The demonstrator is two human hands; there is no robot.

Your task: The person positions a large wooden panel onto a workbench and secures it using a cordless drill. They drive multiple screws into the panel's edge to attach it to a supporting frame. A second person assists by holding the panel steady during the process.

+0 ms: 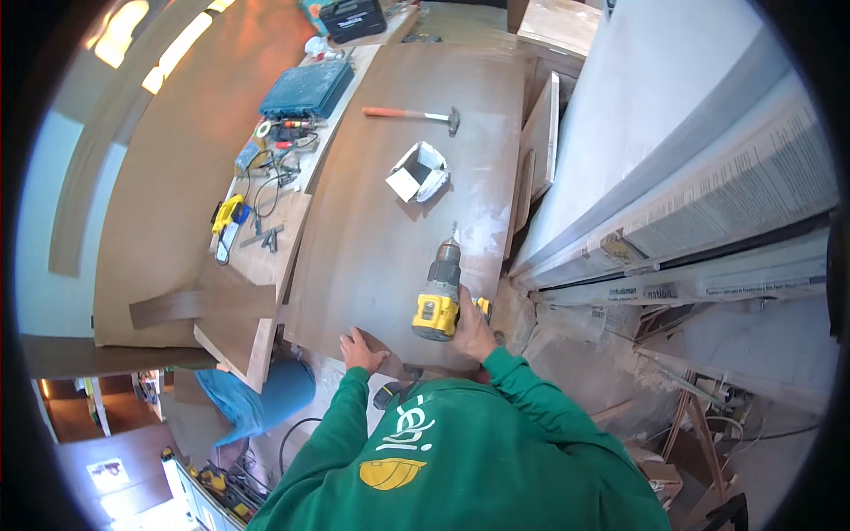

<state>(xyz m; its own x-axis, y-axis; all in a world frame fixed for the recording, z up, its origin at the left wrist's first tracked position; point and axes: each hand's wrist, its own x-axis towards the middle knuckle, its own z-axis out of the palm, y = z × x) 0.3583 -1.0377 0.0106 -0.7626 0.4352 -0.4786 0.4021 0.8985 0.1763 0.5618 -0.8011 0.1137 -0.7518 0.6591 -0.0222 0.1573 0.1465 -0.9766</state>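
My right hand is wrapped round the handle of a yellow and black cordless drill. A bit sticks out of its chuck, pointing away from me over a brown wooden panel. Fingers apart, my left hand rests at the panel's near edge and holds nothing. Beyond the drill, a small open white box stands on the panel with its flap folded out; dark contents show inside, too small to name. Farther off lies a hammer with an orange handle.
Along the left runs a bench strip with a teal tool case, loose tools and cables, and a yellow power tool. A black case sits at the far end. Tall wrapped panels stand close on the right. A blue roll lies lower left.
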